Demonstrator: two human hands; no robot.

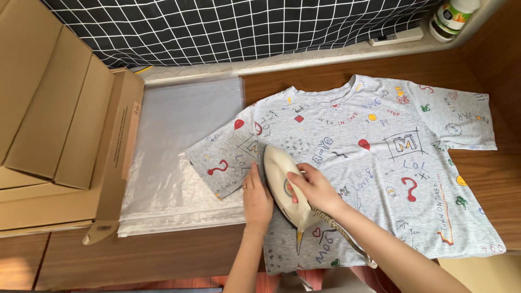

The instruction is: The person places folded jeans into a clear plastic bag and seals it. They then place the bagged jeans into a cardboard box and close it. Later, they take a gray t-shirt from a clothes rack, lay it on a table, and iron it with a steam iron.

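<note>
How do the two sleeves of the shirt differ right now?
The left sleeve lies over the clear plastic bags, while the right sleeve rests on the bare wooden table. The left sleeve sits close to the left hand and the iron held by the right hand; the right sleeve is far from both. Both share the grey doodle print and lie flat.
</note>
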